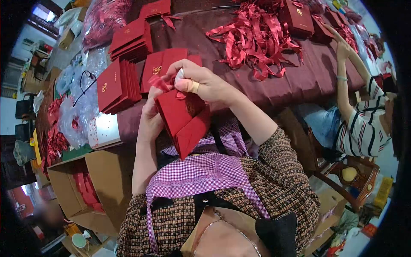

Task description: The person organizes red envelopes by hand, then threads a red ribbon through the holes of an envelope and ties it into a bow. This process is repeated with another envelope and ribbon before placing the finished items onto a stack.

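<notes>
A red paper gift bag [182,118], tilted with its folded side facing me, is held up over my lap. My left hand [152,112] grips its left side; part of those fingers is hidden behind it. At the bag's top edge, my right hand [200,84] has its fingers closed on a shiny red ribbon [159,82]. Light-coloured covers wrap a finger and the thumb of that hand. Just beyond, more red bags with a gold print [160,64] lie flat on the dark red tablecloth [188,36].
Stacked red bags [120,85] stand at the left, near clear plastic wrapping [79,107] and glasses [85,83]. A heap of red ribbons [257,40] lies on the table's far side. An open cardboard box [100,180] sits at lower left. Another person [359,115] works at the right.
</notes>
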`<state>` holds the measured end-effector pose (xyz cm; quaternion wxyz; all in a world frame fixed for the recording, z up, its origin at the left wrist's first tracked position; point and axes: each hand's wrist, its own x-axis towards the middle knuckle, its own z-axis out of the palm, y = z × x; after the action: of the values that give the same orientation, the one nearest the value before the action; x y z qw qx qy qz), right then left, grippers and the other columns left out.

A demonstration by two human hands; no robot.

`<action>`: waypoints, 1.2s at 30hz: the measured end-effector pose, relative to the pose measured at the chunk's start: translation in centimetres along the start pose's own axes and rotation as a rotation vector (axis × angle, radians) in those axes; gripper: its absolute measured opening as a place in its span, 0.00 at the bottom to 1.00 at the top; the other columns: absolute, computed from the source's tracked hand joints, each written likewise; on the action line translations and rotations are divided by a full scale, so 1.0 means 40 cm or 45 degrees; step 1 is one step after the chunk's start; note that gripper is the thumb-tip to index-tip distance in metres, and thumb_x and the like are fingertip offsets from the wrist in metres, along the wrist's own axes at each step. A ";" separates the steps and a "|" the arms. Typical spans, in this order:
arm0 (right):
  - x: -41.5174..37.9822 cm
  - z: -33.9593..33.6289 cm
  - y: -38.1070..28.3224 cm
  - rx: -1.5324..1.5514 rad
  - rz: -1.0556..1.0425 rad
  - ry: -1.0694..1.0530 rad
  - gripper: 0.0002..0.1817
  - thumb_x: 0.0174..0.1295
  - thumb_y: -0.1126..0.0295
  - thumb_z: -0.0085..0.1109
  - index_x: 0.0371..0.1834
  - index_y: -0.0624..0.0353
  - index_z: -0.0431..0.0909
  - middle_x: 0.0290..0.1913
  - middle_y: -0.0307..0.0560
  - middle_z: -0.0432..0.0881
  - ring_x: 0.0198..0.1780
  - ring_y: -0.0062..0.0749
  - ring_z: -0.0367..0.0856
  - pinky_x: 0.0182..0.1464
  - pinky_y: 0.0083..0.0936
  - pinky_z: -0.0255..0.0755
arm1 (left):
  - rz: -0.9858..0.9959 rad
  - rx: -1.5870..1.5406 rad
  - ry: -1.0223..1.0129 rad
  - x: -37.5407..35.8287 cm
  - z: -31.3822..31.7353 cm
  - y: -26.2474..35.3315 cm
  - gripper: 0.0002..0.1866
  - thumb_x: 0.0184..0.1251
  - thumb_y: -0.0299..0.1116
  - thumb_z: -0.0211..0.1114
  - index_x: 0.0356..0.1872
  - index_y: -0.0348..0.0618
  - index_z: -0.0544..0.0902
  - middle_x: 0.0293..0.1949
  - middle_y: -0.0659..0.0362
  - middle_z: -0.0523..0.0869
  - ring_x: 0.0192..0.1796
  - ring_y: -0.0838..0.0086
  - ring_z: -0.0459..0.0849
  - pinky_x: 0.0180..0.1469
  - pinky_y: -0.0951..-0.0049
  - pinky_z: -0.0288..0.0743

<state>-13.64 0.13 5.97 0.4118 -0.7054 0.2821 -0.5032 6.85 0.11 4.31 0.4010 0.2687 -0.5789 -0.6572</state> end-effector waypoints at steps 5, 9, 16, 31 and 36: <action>0.003 0.006 0.028 -0.131 -0.032 0.091 0.13 0.69 0.64 0.52 0.38 0.64 0.78 0.48 0.44 0.77 0.49 0.27 0.75 0.54 0.25 0.68 | -0.222 0.047 0.091 -0.019 -0.032 -0.017 0.17 0.66 0.24 0.63 0.55 0.40 0.75 0.41 0.65 0.80 0.44 0.80 0.78 0.49 0.79 0.73; -0.015 -0.088 0.075 -0.609 0.291 0.456 0.12 0.64 0.68 0.59 0.48 0.60 0.79 0.45 0.48 0.81 0.50 0.35 0.78 0.54 0.27 0.71 | 0.084 -0.101 0.301 0.014 -0.021 0.008 0.08 0.64 0.21 0.63 0.43 0.37 0.77 0.38 0.64 0.80 0.38 0.82 0.77 0.43 0.82 0.70; -0.137 -0.196 0.125 -1.652 0.357 0.418 0.09 0.55 0.66 0.63 0.38 0.55 0.80 0.38 0.46 0.78 0.45 0.44 0.75 0.48 0.41 0.66 | -0.123 -0.120 0.532 0.042 -0.074 -0.031 0.08 0.63 0.21 0.64 0.42 0.34 0.79 0.36 0.62 0.83 0.38 0.81 0.80 0.45 0.81 0.73; -0.004 -0.069 0.040 -1.217 -0.213 0.630 0.08 0.55 0.72 0.66 0.39 0.54 0.82 0.33 0.41 0.82 0.38 0.36 0.79 0.43 0.32 0.68 | -0.136 0.162 0.558 0.054 -0.023 0.002 0.12 0.63 0.22 0.61 0.47 0.29 0.79 0.36 0.58 0.86 0.36 0.82 0.81 0.40 0.81 0.75; 0.026 0.030 0.017 -0.797 -0.023 0.559 0.10 0.51 0.74 0.69 0.36 0.57 0.81 0.33 0.43 0.83 0.40 0.35 0.80 0.43 0.28 0.72 | -0.077 0.348 0.591 0.056 -0.015 -0.001 0.10 0.63 0.22 0.61 0.44 0.30 0.80 0.31 0.62 0.84 0.32 0.85 0.78 0.35 0.84 0.72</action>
<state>-12.15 -0.69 5.66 0.1016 -0.6749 0.4975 -0.5354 6.14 -2.09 4.41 0.4632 0.4809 -0.5466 -0.5054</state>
